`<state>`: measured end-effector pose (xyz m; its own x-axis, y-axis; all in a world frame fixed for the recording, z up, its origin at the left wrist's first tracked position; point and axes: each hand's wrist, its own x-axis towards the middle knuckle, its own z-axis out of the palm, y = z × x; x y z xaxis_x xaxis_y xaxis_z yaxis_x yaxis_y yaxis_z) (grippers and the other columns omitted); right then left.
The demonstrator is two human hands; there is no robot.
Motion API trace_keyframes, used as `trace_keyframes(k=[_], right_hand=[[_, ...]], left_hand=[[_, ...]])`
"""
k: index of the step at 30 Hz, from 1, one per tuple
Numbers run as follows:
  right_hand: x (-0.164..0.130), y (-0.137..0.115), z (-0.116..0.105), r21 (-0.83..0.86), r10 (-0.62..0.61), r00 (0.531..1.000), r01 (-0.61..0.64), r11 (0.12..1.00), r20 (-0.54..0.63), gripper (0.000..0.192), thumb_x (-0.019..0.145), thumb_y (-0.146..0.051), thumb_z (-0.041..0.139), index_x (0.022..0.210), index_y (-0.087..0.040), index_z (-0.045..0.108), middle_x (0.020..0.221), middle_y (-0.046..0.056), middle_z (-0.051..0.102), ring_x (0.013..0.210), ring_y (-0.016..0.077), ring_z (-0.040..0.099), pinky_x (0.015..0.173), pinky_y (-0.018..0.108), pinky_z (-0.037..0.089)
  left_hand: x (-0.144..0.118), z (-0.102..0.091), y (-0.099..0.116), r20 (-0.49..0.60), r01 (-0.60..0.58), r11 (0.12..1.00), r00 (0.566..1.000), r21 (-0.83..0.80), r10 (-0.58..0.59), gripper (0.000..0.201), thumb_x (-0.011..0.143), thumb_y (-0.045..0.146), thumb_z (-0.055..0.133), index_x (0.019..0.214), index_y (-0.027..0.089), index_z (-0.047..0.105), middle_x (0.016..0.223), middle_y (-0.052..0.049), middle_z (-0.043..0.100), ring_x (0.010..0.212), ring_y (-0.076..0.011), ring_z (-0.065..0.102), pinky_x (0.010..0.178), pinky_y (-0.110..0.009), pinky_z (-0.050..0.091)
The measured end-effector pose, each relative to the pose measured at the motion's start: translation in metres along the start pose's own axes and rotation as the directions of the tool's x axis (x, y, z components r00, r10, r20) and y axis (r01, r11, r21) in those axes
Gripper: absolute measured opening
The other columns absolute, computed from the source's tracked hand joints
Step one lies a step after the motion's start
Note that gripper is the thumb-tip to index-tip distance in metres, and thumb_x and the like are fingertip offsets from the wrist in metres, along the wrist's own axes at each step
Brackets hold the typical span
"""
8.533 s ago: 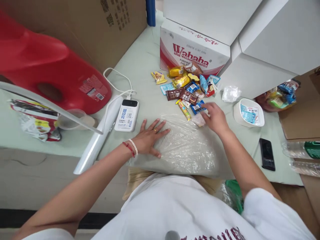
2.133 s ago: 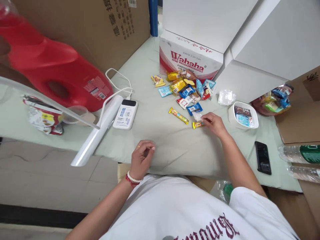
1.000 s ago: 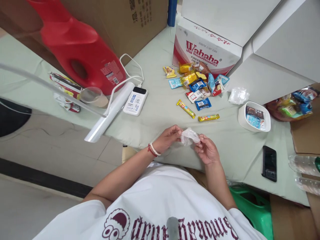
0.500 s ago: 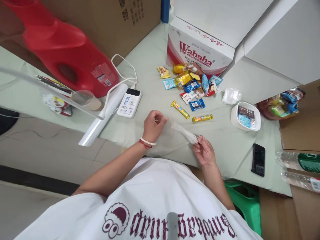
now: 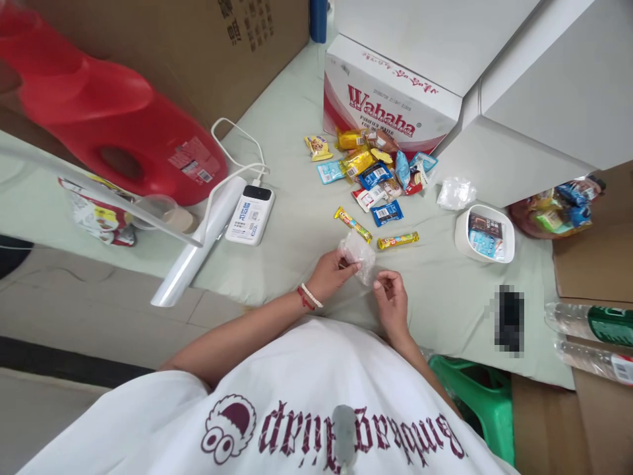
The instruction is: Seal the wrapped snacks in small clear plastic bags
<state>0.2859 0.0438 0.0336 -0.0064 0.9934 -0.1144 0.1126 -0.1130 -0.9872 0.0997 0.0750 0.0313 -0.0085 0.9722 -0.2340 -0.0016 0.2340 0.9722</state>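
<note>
A crumpled clear plastic bag (image 5: 363,256) is pinched between the thumb and fingers of my left hand (image 5: 330,276), just above the table's near side. My right hand (image 5: 394,302) hovers beside the bag's right edge, its fingers loosely bent and apart, with nothing visible in them. Two yellow stick-shaped snack packets lie just beyond the hands: one packet (image 5: 352,223) partly behind the bag, the other packet (image 5: 398,240) to its right. Farther back is a pile of small wrapped snacks (image 5: 374,175) in yellow, blue and red wrappers.
A white tub (image 5: 462,247) with packets in it and another crumpled clear bag (image 5: 455,192) stand right. A white power bank (image 5: 250,214) with a cable, a shiny roll (image 5: 185,260) and a red jug (image 5: 143,105) are left. Behind the snacks sits a Wahaha carton (image 5: 390,99).
The bag, stretched out from my right hand before, is now bunched in my left hand. My left hand has moved right and closed on it; my right hand has let go.
</note>
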Motion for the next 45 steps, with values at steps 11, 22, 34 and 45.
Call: trace_keyframes(k=[11,22,34,45], right_hand=[[0.041,0.001,-0.002,0.287,0.239,0.971,-0.236,0.928,0.024,0.028,0.074,-0.042,0.088,0.083,-0.023,0.07,0.069,-0.005,0.055,0.062,0.01,0.044,0.06,0.024,0.039],[0.035,-0.011,0.001,0.462,0.472,0.867,-0.489,0.74,0.163,0.035,0.065,-0.035,0.093,0.083,-0.021,0.067,0.067,-0.005,0.056,0.057,0.0071,0.041,0.047,0.018,0.032],[0.034,-0.015,0.001,0.039,0.196,0.963,-0.207,0.978,0.187,0.037,0.078,-0.051,0.082,0.096,-0.022,0.067,0.091,0.002,0.065,0.079,0.0149,0.057,0.068,0.027,0.048],[0.055,-0.019,0.01,-0.107,-0.156,0.977,0.172,0.979,0.143,0.02,0.092,-0.045,0.072,0.093,-0.025,0.077,0.094,0.002,0.07,0.094,0.0195,0.064,0.089,0.035,0.049]], left_hand=[[-0.007,-0.021,0.001,0.061,0.145,0.965,0.989,-0.22,-0.135,0.043,0.066,0.053,0.086,0.077,0.017,0.066,0.066,0.003,0.06,0.063,-0.0119,0.052,0.063,-0.026,0.043],[-0.042,-0.053,-0.011,-0.284,0.169,0.986,0.945,0.004,-0.16,0.037,0.085,0.056,0.066,0.084,0.02,0.061,0.07,0.002,0.058,0.064,-0.0131,0.053,0.059,-0.026,0.042],[-0.005,-0.035,0.005,-0.052,-0.153,0.925,0.982,0.347,0.182,0.017,0.091,0.034,0.059,0.086,0.02,0.069,0.085,-0.004,0.069,0.081,-0.0184,0.065,0.075,-0.031,0.05],[-0.012,-0.032,0.011,0.058,-0.097,0.981,0.994,0.167,0.088,0.036,0.086,0.053,0.071,0.095,0.019,0.071,0.077,0.0,0.064,0.068,-0.0142,0.054,0.065,-0.027,0.043]])
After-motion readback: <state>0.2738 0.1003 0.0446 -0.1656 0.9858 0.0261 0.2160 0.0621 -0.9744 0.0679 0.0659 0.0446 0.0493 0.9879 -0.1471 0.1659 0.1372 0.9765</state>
